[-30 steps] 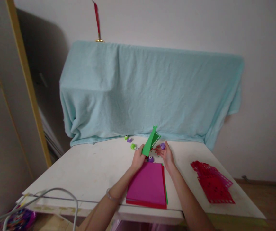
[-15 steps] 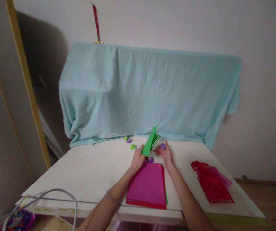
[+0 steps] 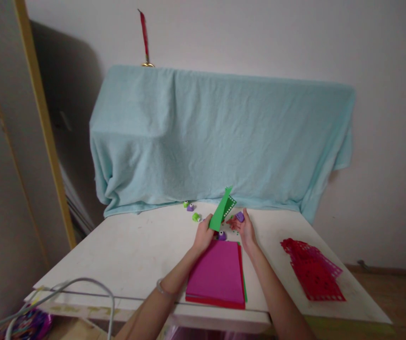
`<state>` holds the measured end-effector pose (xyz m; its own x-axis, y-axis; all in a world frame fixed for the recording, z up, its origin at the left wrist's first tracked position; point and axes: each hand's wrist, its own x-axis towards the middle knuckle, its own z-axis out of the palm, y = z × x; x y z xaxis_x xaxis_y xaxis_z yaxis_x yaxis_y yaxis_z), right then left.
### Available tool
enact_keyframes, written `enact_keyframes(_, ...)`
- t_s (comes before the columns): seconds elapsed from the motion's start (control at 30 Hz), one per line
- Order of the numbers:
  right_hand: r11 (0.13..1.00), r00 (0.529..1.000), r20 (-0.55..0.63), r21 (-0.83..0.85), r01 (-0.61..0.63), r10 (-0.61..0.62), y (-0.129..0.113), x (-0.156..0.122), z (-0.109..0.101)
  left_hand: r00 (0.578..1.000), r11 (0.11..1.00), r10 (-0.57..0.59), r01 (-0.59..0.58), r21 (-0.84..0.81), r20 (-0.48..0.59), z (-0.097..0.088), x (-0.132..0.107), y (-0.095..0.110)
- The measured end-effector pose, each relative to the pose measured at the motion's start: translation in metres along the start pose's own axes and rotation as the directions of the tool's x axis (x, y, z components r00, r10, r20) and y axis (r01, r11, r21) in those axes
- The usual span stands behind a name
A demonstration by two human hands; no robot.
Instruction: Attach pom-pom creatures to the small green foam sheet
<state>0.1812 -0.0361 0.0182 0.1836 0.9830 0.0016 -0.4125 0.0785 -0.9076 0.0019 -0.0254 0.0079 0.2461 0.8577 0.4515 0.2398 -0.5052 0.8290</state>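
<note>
My left hand (image 3: 203,234) is closed on a folded sheet of green paper (image 3: 220,210), held tilted above the table. A row of punched holes runs along the paper's right edge. In my right hand (image 3: 246,230), just right of the paper and apart from it, a small purple craft punch (image 3: 240,216) sits between thumb and fingers. Another purple punch (image 3: 221,235) stands on the table below the green paper. Further back are a green punch (image 3: 196,217), a purple punch (image 3: 190,207) and a second green one (image 3: 185,204). Tiny paper bits lie under my right hand.
A stack of coloured paper (image 3: 217,274), magenta on top, lies at the table's front edge between my forearms. Punched red and magenta sheets (image 3: 314,271) lie on the right. A light blue cloth (image 3: 224,137) hangs behind the white table (image 3: 132,250). A grey cable (image 3: 82,279) loops at front left.
The view has shifted slightly. Both hands keep their hold on the green paper and the purple punch, with hardly any movement.
</note>
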Motion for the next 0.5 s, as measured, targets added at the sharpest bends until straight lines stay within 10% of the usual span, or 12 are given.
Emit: enact_keyframes(0.5, 0.99, 0.995, 0.069, -0.119, 0.073, -0.065, 0.002, -0.005, 0.006, 1.0, 1.0, 0.014, -0.014, 0.008, 0.007, 0.003, 0.004, -0.01)
